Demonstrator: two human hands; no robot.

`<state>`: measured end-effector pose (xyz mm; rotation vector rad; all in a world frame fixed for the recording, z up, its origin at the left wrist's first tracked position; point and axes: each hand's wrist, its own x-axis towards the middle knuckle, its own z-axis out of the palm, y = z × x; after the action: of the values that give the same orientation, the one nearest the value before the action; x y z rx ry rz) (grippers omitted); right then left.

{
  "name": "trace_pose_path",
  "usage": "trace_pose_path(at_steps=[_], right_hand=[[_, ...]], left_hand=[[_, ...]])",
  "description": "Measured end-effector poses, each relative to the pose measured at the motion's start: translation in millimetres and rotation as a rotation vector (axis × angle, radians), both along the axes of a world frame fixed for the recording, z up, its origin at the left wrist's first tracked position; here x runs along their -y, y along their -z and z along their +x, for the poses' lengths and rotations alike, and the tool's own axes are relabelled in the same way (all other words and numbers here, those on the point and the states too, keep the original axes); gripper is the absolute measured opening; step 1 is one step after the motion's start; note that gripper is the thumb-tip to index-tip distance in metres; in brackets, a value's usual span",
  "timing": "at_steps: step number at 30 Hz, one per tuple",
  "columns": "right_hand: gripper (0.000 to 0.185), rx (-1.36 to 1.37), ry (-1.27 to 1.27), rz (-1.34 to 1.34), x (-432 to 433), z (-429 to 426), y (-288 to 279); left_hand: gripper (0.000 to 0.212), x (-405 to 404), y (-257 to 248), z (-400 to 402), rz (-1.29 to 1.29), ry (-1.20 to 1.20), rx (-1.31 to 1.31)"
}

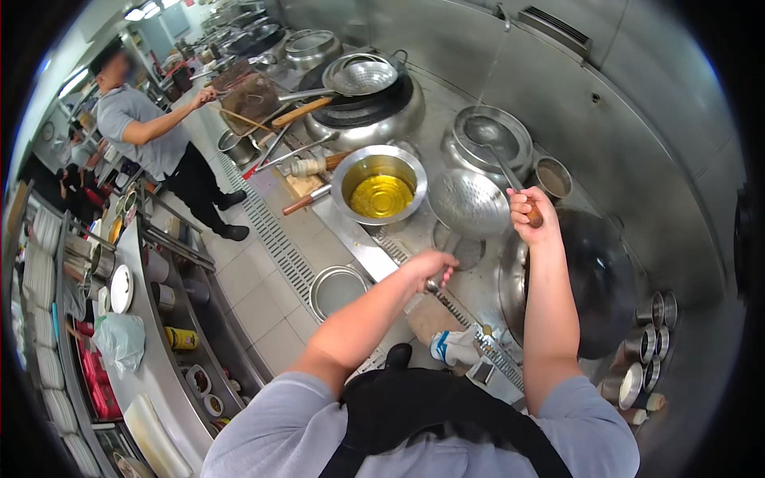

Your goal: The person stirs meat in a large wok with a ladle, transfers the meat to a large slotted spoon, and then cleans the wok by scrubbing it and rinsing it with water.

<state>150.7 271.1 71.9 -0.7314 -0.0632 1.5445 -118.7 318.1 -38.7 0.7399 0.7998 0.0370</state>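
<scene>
My right hand [534,216] grips the wooden end of a long-handled metal ladle [485,132]. Its bowl lies over a round metal pot [519,122] at the back, and a thin stream of water falls there from the wall spout [503,18]. In my left hand [431,269] is the metal handle of a large perforated strainer [469,203]. The strainer's bowl hangs over the steel range top, between the pot and my left hand. Beside it, to the left, a steel pot [381,184] holds yellow oil.
A dark wok [580,287] sits right of my right forearm, near stacked steel cups [642,346]. A cloth [457,346] lies on the front edge. Further left are a second wok station [364,113] and a standing co-worker [149,125]. A shelf counter [173,412] runs behind.
</scene>
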Motion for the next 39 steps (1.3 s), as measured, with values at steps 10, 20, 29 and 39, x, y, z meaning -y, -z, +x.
trace_pose_path(at_steps=[10,20,29,39], right_hand=[[0.011,0.657,-0.019,-0.207,93,-18,-29],[0.015,1.31,0.027,-0.35,9,41,-17],[0.012,0.483,-0.018,-0.337,-106,77,50],[0.008,0.081,0.083,-0.137,4,19,-4]], left_hand=[[0.012,-32,-44,16,0.018,0.013,0.019],[0.034,17,-30,-42,0.78,0.149,-0.349],[0.019,9,-38,-48,0.28,0.129,-0.198],[0.024,-21,-7,-10,-0.192,0.068,0.079]])
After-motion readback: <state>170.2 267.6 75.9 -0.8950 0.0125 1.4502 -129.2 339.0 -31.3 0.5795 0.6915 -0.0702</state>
